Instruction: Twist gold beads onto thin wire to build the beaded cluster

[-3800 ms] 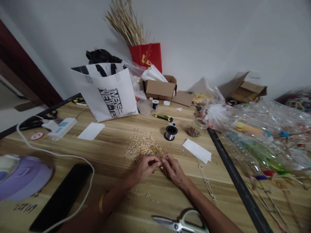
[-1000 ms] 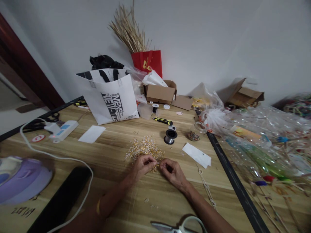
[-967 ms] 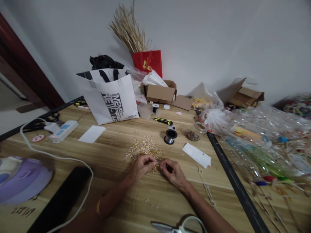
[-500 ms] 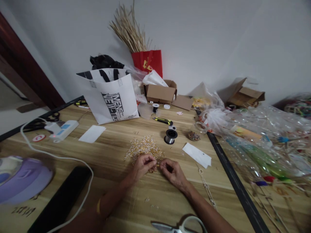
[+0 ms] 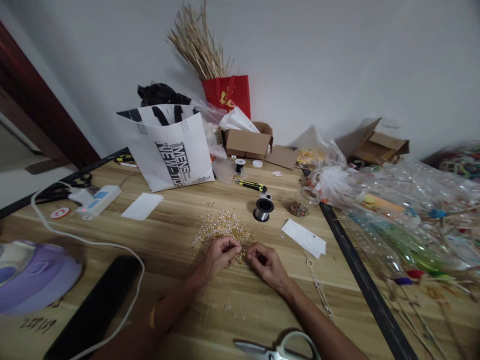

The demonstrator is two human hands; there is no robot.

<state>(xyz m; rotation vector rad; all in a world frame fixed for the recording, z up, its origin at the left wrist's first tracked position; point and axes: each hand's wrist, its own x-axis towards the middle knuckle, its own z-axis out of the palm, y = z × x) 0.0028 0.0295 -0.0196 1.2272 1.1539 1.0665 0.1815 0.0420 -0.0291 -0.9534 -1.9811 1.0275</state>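
Note:
A loose pile of small gold and clear beads [image 5: 225,224] lies on the wooden table in front of me. Over its near edge, my left hand [image 5: 222,252] is closed, thumb and index finger pinched together. My right hand [image 5: 264,262] faces it a short gap away, also pinching. Whatever either pinch holds is too small to make out. A faint thin line seems to hang down below the left hand. Scissors [image 5: 277,347] with pale handles lie nearest me, and a few tiny clear pieces [image 5: 227,307] rest between the forearms.
Behind the pile stand a spool of wire [image 5: 263,210], a yellow-black utility knife [image 5: 251,186] and a jar of beads [image 5: 299,208]. A beaded strand [image 5: 319,288] lies right of my forearm. A white bag [image 5: 168,150], a power strip [image 5: 100,201] and a cable occupy the left.
Both hands hold nearly the same pinched pose over the beads. Only a slight shift of the camera view shows.

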